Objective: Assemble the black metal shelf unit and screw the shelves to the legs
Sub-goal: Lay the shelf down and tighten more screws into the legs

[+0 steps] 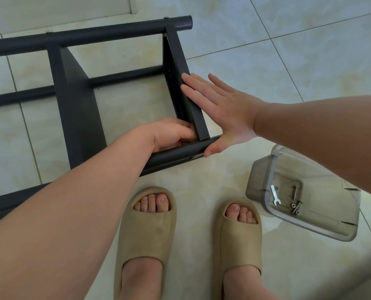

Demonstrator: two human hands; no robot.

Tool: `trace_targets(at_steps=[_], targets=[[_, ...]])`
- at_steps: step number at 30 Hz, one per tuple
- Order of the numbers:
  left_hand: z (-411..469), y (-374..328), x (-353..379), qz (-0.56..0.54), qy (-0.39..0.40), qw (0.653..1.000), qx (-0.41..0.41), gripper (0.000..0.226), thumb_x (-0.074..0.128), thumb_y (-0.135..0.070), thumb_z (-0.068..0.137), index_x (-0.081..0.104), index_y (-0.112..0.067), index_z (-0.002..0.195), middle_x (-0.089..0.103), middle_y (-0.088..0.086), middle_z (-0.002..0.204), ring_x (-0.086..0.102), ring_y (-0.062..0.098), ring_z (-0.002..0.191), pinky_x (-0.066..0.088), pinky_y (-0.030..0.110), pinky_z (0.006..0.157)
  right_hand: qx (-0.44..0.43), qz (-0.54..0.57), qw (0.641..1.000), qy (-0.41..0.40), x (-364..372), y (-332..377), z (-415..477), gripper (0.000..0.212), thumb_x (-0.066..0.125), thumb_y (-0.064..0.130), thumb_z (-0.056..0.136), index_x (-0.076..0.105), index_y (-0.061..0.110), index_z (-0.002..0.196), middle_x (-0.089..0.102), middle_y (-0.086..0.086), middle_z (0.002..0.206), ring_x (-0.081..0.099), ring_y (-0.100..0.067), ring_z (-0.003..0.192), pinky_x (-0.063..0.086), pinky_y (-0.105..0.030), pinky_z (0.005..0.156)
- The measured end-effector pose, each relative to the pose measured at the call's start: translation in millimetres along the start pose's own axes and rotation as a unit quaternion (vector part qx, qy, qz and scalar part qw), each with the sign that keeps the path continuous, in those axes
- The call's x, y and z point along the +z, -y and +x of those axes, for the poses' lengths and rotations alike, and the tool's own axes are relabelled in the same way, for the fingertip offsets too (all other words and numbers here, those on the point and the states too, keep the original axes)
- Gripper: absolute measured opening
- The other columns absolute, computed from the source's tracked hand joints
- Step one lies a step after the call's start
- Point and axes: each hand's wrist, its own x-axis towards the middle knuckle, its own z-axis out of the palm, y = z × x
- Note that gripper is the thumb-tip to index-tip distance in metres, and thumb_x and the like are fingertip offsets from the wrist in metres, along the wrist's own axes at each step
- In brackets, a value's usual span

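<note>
The black metal shelf unit lies on its side on the tiled floor. Its round legs run left to right, with two flat shelves standing on edge between them. My right hand lies flat with straight fingers against the outer face of the right shelf, its thumb at the end of the near leg. My left hand has its fingers curled around the lower corner of that shelf, just above the near leg. Whatever the fingers hold besides the corner is hidden.
A clear grey plastic tub lies tipped on the floor at the right, holding a small flat wrench and a few bolts. My feet in beige slippers stand right below the near leg. A white baseboard runs along the top left.
</note>
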Motion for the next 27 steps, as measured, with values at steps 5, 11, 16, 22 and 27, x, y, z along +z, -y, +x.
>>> trace_targets(at_steps=[5,11,16,22,27], targets=[[-0.2,0.2,-0.7,-0.014,0.001,1.0,0.007,0.013,0.054,0.007,0.091,0.066,0.002,0.093,0.066,0.016,0.085,0.067,0.019,0.066,0.057,0.025,0.069,0.0,0.0,1.0,0.001,-0.1,-0.4,0.1,0.139,0.024,0.103,0.064,-0.011,0.01,0.16,-0.014,-0.012,0.169,-0.011,-0.026,0.156,-0.009,-0.045,0.125],[0.3,0.3,-1.9,-0.033,0.005,0.999,0.011,0.021,0.051,0.013,0.09,0.066,-0.001,0.086,0.066,0.013,0.079,0.067,0.019,0.067,0.057,0.026,0.071,0.002,0.002,1.0,0.003,-0.3,0.1,0.0,0.139,0.029,0.102,0.064,-0.011,0.009,0.16,-0.015,-0.012,0.168,-0.013,-0.026,0.156,-0.008,-0.046,0.126],[0.5,-0.9,-2.5,-0.049,0.012,0.999,0.011,0.022,0.05,0.014,0.089,0.066,-0.002,0.089,0.069,0.012,0.079,0.068,0.02,0.069,0.057,0.03,0.076,0.002,0.002,1.0,0.003,-0.5,0.4,-0.1,0.139,0.028,0.102,0.064,-0.011,0.009,0.16,-0.015,-0.012,0.168,-0.013,-0.026,0.156,-0.008,-0.046,0.126],[-0.8,-0.5,-1.5,-0.034,0.034,0.998,-0.039,0.019,0.053,-0.007,0.094,0.071,-0.006,0.091,0.072,0.01,0.082,0.068,0.019,0.068,0.057,0.027,0.06,0.003,-0.001,1.0,0.005,-0.6,0.1,0.5,0.139,0.032,0.101,0.065,-0.012,0.009,0.16,-0.015,-0.012,0.168,-0.013,-0.026,0.156,-0.009,-0.046,0.126],[-0.4,1.1,-1.7,-0.003,-0.002,1.0,-0.003,0.026,0.059,-0.002,0.09,0.074,-0.011,0.071,0.071,0.007,0.066,0.068,0.016,0.057,0.055,0.022,0.056,0.001,0.003,1.0,0.003,-0.3,-0.1,0.2,0.139,0.032,0.101,0.065,-0.011,0.009,0.16,-0.014,-0.013,0.168,-0.012,-0.026,0.156,-0.009,-0.046,0.125]])
